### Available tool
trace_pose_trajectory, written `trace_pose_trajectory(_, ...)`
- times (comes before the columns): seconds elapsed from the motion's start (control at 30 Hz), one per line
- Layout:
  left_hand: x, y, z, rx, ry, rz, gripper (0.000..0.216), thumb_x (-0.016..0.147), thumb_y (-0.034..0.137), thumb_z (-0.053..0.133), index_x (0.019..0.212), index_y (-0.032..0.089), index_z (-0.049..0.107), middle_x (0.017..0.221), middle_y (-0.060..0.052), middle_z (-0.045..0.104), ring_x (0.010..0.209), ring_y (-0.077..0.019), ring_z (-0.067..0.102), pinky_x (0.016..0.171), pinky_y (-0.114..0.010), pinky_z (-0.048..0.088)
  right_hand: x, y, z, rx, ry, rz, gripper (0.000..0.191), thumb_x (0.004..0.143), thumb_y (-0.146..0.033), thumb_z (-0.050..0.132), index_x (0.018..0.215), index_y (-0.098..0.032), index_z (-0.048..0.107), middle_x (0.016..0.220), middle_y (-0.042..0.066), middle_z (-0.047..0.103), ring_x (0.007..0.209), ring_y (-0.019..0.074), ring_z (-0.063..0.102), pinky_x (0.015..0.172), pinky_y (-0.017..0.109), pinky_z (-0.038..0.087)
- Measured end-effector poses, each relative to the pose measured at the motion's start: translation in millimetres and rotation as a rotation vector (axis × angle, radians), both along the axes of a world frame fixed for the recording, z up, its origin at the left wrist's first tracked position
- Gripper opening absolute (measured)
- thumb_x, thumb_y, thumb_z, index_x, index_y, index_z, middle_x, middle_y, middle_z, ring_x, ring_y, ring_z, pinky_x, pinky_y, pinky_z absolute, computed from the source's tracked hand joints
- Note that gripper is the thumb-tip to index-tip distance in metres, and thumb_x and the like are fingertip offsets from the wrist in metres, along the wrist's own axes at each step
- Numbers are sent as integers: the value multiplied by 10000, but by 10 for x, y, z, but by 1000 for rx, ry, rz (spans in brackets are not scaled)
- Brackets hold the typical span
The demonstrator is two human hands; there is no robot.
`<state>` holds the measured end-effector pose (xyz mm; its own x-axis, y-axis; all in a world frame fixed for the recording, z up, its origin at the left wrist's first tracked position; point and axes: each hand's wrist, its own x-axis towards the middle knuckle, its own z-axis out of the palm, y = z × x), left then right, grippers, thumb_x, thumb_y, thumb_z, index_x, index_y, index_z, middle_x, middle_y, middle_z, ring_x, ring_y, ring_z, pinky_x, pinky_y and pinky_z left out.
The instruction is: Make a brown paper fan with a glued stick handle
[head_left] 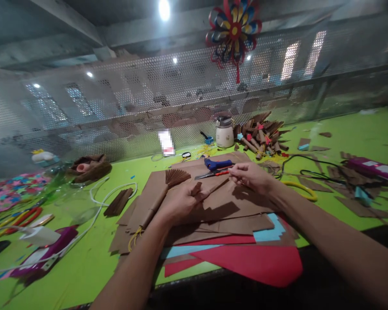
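Observation:
My left hand (183, 200) is closed on a narrow folded brown paper strip (218, 186) above the paper stack; one folded end sticks up by its thumb. My right hand (247, 174) is pinched near the strip's other end, and what its fingertips hold, if anything, is too small to make out. Just behind the hands lie a blue glue gun (218, 164) and a dark-bladed cutting tool (210, 174) with red on it. A rolled brown paper tube (153, 207) with a pleated fan top (177, 176) and yellow string lies beside my left wrist.
Brown paper sheets (245, 204) lie over red paper (255, 260) at the table's front edge. A pile of paper tubes and fans (261, 135) lies beside a white jug (224, 133). Purple power strips (45, 254) and a white cable (97, 202) are around the sides.

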<state>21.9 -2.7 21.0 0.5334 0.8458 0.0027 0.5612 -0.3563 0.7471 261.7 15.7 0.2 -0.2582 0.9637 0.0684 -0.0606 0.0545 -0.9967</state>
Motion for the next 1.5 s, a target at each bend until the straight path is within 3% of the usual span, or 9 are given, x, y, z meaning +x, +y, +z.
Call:
trace_pose_trajectory(0.17, 19, -20, -5, -132, -205, -59, 384, 809, 499, 512, 617, 170, 465, 547, 44, 417, 549, -96, 380, 560, -217, 329, -118, -144, 58, 43, 7, 253, 365, 613, -196, 732, 970, -177, 655, 906, 35, 655, 773, 138, 596, 649, 255, 490)
trace_pose_trajectory(0.33, 59, -115, 17, -299, -313, -180, 280, 810, 441, 545, 729, 174, 574, 566, 40, 460, 559, -94, 404, 568, -213, 334, -221, -242, 58, 144, 0, 400, 182, 687, -256, 704, 825, -137, 695, 779, 26, 648, 721, 128, 585, 683, 266, 472)
trace_pose_trajectory(0.5, 87, -133, -84, -538, -361, -161, 228, 795, 404, 561, 872, 201, 631, 671, 3, 575, 620, -115, 504, 585, -220, 375, -216, -236, 80, 189, -40, 335, 240, 794, -348, 621, 834, -114, 659, 753, 43, 631, 698, 141, 575, 680, 276, 449)
trace_pose_trajectory(0.6, 69, -58, -118, -394, -389, -29, 236, 789, 399, 568, 798, 171, 630, 654, -4, 584, 593, -115, 502, 578, -225, 380, -208, -225, 93, 192, -93, 262, 292, 830, -395, 562, 888, -117, 633, 811, 51, 629, 727, 146, 563, 698, 274, 441)
trace_pose_trajectory(0.8, -37, 112, -69, 199, -358, 335, 290, 823, 401, 525, 861, 140, 646, 674, -4, 583, 582, -107, 470, 570, -225, 366, -248, -216, 46, 275, -472, 370, 345, 869, -419, 460, 807, -121, 623, 688, -2, 548, 608, 110, 468, 561, 221, 355)
trace_pose_trajectory(0.97, 22, 16, -83, 549, 10, 63, 159, 822, 256, 536, 783, 204, 681, 834, -23, 627, 803, -146, 536, 748, -252, 405, -310, -180, -20, 520, -773, 310, 341, 868, -351, 449, 659, -127, 598, 573, -29, 474, 558, 93, 398, 515, 214, 277)
trace_pose_trajectory(1.1, 90, -46, -83, 544, 284, -110, 171, 778, 161, 555, 683, 212, 688, 759, -14, 644, 761, -148, 535, 751, -256, 394, -309, -140, -87, 578, -859, 301, 327, 875, -350, 445, 751, -134, 656, 608, -4, 576, 565, 108, 459, 533, 220, 309)
trace_pose_trajectory(1.3, 108, 6, -119, 454, 365, -66, 211, 792, 165, 508, 678, 178, 686, 691, -22, 619, 674, -141, 525, 595, -228, 348, -261, -58, -219, 703, -855, 283, 236, 858, -255, 500, 841, -127, 698, 761, 61, 663, 658, 128, 546, 616, 223, 378)
trace_pose_trajectory(1.5, 63, 119, -276, 414, 300, -49, 174, 798, 205, 521, 683, 163, 645, 759, -20, 616, 710, -134, 540, 624, -215, 368, -215, -1, -281, 753, -818, 283, 213, 853, -195, 503, 827, -132, 704, 753, 55, 649, 668, 125, 560, 619, 215, 395)
